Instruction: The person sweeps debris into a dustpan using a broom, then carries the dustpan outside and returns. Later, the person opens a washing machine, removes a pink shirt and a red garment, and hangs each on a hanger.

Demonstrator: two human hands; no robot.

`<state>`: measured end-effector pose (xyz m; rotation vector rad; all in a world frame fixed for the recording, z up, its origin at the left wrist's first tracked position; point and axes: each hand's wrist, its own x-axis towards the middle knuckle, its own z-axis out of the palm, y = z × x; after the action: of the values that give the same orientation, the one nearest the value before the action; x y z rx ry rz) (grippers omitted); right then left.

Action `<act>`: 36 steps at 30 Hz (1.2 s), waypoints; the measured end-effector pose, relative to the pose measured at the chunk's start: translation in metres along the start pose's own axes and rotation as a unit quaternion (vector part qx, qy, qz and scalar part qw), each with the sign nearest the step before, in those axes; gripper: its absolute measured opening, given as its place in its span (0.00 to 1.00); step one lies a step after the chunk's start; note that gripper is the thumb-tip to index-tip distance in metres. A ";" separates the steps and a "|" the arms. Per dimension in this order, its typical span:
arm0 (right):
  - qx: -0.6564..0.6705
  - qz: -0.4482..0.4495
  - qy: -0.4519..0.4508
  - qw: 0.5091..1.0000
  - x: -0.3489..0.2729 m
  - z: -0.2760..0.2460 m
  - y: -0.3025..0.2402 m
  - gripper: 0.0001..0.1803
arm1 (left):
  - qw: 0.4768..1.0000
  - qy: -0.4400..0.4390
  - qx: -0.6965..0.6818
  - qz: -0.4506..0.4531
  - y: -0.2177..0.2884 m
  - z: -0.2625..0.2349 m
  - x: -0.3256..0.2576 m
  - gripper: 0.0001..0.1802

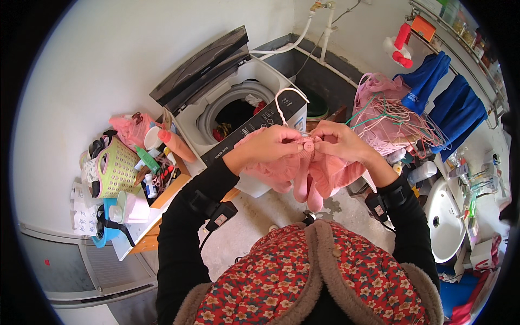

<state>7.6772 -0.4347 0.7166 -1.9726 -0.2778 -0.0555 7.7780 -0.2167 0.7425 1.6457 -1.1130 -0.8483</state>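
A pink garment [330,176] with ruffles and a large round button near its neck hangs in front of me. A hanger [280,103] with a white hook rises from its top. My left hand [271,145] pinches the cloth at the neck, just left of the button. On the button's other side, my right hand [344,142] grips the neck edge with thumb and fingers. Both hands are closed on the garment, and the cloth under the fingertips is partly hidden. Behind it stands a washing machine [295,111], lid raised, with dark and red clothes in the drum.
Left of the machine, a cabinet top holds a green basket [116,168], bottles and a pink bag. A pink basket [379,138] piled with wire hangers stands at the right, near blue cloths [457,111] on a rail. A white sink [445,216] lies beyond my right forearm.
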 end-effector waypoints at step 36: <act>-0.051 -0.116 0.204 0.971 0.022 -0.055 -0.035 0.13 | 0.832 0.399 0.352 0.157 -0.023 -0.037 0.016 0.16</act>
<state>7.6961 -0.4677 0.7740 -1.9683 -0.2373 -0.6298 7.8230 -0.2168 0.7319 2.0104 -1.0604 0.5439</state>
